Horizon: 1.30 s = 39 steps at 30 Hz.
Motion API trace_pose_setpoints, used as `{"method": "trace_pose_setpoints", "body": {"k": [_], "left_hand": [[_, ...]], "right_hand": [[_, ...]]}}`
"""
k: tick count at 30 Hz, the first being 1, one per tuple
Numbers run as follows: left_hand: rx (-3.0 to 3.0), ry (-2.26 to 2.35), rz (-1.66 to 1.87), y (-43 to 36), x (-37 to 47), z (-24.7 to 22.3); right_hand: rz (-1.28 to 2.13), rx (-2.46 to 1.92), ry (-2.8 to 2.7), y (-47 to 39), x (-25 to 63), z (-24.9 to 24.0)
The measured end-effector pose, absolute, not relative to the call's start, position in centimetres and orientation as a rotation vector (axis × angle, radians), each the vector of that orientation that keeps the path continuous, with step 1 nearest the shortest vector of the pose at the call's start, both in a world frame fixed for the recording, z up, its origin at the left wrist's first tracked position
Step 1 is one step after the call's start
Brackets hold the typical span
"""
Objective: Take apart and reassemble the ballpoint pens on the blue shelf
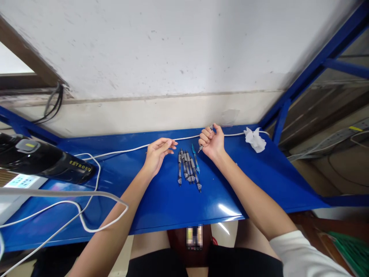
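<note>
Wrapped in the fingers of my right hand is a pen, its tip sticking out low on the left and its other end by the thumb. My left hand hovers over the shelf with fingers stretched out and nothing visible in them. Between the hands lies a bunch of grey-and-black click pens, side by side on the blue surface. A light blue pen lies just right of them, close to my right hand.
A white cable runs along the back of the blue shelf. Crumpled white tissue lies at the back right. On the left are a black device marked EXTROSD, a white power strip and looped cables. A wall stands behind.
</note>
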<state>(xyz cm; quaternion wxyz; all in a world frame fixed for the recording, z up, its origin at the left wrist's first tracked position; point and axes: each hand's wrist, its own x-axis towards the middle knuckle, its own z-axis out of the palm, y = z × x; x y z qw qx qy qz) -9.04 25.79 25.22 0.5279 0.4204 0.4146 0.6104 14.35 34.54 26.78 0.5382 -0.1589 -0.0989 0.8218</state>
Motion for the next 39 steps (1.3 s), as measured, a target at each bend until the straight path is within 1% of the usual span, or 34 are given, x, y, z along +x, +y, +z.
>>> {"method": "trace_pose_setpoints", "body": {"k": [4, 10, 14, 16, 17, 19, 20, 21, 23, 25, 27, 29, 30, 33, 36, 39], "left_hand": [[1.002, 0.986, 1.449, 25.7, -8.9, 25.2], [1.021, 0.995, 1.457, 25.8, -8.8, 25.1], [1.158, 1.001, 1.393, 24.9, -8.7, 26.8], [1.276, 0.974, 1.236, 22.5, -8.0, 28.8], [1.336, 0.954, 1.097, 20.7, -7.3, 29.9], [1.394, 0.862, 0.707, 16.0, -5.4, 31.1], [1.387, 0.824, 0.515, 13.2, -4.2, 31.0], [1.373, 0.813, 0.348, 10.5, -3.0, 30.2], [1.337, 0.988, 0.13, 5.3, -0.6, 26.2], [1.301, 1.304, 0.013, 1.3, 1.1, 20.0], [1.295, 1.612, -0.004, -1.3, 2.0, 13.2], [1.278, 1.778, -0.077, -2.5, 2.2, 7.6], [1.259, 1.803, -0.122, -2.7, 2.1, 5.6], [1.227, 1.782, -0.2, -2.5, 1.6, 2.7], [1.205, 1.807, -0.212, -2.1, 0.9, 1.8], [1.211, 1.839, -0.143, -2.0, 0.0, 0.9]], "right_hand": [[1.949, -0.364, -0.228, 34.4, 14.7, 26.7], [1.928, -0.352, -0.383, 34.2, 14.7, 26.8], [1.885, -0.378, -0.468, 34.1, 14.7, 26.9], [1.887, -0.376, -0.468, 34.2, 14.8, 26.8], [1.893, -0.372, -0.457, 34.2, 14.8, 26.8], [1.912, -0.349, -0.42, 34.4, 14.8, 26.6], [1.925, -0.33, -0.399, 34.5, 14.8, 26.5], [1.937, -0.309, -0.379, 34.5, 14.8, 26.4], [1.951, -0.274, -0.35, 34.6, 14.7, 26.2], [1.943, -0.259, -0.339, 34.7, 14.6, 26.1], [1.927, -0.262, -0.352, 34.6, 14.6, 26.1], [1.917, -0.272, -0.38, 34.6, 14.6, 26.2], [1.918, -0.279, -0.396, 34.5, 14.6, 26.3], [1.929, -0.291, -0.433, 34.5, 14.7, 26.6], [1.95, -0.304, -0.459, 34.6, 14.7, 26.8], [1.949, -0.335, -0.488, 34.6, 14.7, 26.7]]}}
